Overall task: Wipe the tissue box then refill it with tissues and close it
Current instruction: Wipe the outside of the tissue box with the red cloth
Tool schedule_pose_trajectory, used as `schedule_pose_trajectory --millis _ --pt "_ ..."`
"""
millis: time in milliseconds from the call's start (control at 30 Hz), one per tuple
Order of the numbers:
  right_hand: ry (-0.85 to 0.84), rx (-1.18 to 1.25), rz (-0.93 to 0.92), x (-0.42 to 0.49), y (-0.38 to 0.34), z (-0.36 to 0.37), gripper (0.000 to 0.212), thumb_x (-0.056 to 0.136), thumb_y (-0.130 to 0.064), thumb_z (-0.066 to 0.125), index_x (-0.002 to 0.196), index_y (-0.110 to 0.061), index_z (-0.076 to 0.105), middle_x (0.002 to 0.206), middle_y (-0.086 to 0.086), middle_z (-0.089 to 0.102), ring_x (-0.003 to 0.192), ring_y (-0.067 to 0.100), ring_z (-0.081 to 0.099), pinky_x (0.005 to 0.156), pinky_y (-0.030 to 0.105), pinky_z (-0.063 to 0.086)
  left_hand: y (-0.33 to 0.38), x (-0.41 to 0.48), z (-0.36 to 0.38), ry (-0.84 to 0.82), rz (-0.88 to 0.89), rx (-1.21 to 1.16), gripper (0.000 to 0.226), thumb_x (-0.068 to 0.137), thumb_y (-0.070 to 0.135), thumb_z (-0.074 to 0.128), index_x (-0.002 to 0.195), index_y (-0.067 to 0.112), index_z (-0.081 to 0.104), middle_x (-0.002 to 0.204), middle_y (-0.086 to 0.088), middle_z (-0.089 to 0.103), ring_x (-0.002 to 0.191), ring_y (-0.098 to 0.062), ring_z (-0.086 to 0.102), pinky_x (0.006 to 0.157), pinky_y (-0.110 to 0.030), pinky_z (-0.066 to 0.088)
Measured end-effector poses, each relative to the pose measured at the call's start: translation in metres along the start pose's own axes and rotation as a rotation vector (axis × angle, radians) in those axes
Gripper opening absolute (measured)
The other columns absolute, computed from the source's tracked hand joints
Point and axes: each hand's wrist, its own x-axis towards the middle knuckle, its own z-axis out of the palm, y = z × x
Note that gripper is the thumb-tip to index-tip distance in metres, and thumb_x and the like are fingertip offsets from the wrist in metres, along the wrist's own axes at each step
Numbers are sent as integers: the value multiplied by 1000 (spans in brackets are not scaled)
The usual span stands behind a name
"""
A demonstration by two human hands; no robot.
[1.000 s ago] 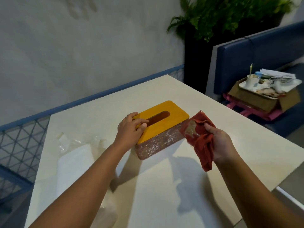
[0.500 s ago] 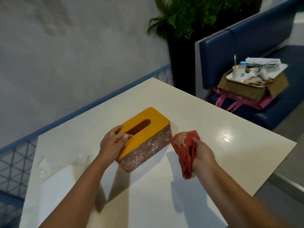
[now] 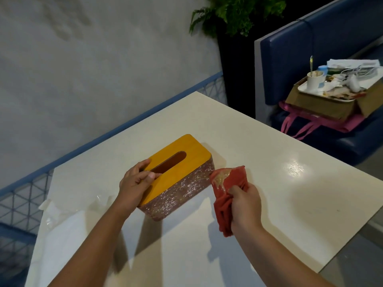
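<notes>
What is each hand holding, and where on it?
The left hand grips the tissue box at its near end; the right hand clutches the red cloth around its middle.

Dim, warm light is coming from above and ahead. The box (image 3: 182, 162) and cloth (image 3: 230, 181) are casting dark shadows toward the camera across the table (image 3: 238, 131). A glare patch is shining on the table's right side. The box's side is glinting. Wide-angle distortion is bending the wall (image 3: 83, 69) and bench (image 3: 331, 38) at the edges. Everything is looking soft and slightly grainy.
</notes>
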Motion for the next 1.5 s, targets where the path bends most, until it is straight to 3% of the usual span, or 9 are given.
schedule_pose_trajectory --millis 167,400,700,800,867,1000,1267,1367,1500 --pt "34 213 98 -15 -3 0 24 76 8 30 77 -8 48 52 3 43 35 15 35 38 18 28 -1 1 3 21 -4 53 31 79 55 35 94 47 61 145 13 38 134 -18 28 113 -48 17" --pt "168 166 -37 -25 2 5 41 76 6 34 82 -23 61 86 12 63 73 32 60 67 45 52 -6 7 4 3 48 112 31 87 51 35 101 44 62 147 12 37 135 -18 27 109 -43 16" --pt "155 45 -179 -37 23 47 37 90 -1 35 103 -22 62 77 5 61 57 15 53 48 25 43 -8 8 0 -21 82 188 27 97 38 39 107 37 64 149 11 33 137 -19 25 110 -43 16" --pt "105 -27 -272 -33 38 61 45 91 -9 34 120 -31 60 108 10 68 89 27 64 73 37 55 -7 7 -1 -26 85 163 21 95 37 44 96 37 65 148 12 33 138 -19 25 110 -44 15" --pt "101 -101 -332 -33 40 70 49 92 -11 34 131 -32 53 124 2 63 112 25 59 97 43 50 -7 7 -1 -23 89 155 17 95 36 46 93 39 63 148 12 34 137 -19 24 110 -44 15" --pt "149 -248 -441 -35 43 80 54 92 -2 35 142 -21 41 142 -2 49 129 18 46 110 36 38 -8 6 -2 -39 98 139 15 94 34 48 94 39 62 148 11 33 137 -19 24 110 -45 14" --pt "157 -330 -497 -36 54 75 52 92 0 36 138 -22 47 137 -5 53 124 15 50 99 23 40 -10 8 -1 -39 103 155 14 94 36 49 93 41 61 147 12 33 137 -18 25 109 -46 14" --pt "125 -346 -515 -39 61 73 52 91 0 37 134 -25 52 126 -5 59 104 14 57 77 9 47 -10 8 -1 -40 103 169 13 94 37 47 95 41 60 148 10 33 137 -19 25 109 -46 14" --pt "92 -360 -532 -41 67 72 53 88 0 38 129 -28 57 107 -3 64 88 18 61 71 28 53 -9 8 -1 -37 101 175 15 95 36 47 98 38 61 148 9 33 137 -20 25 109 -48 15"
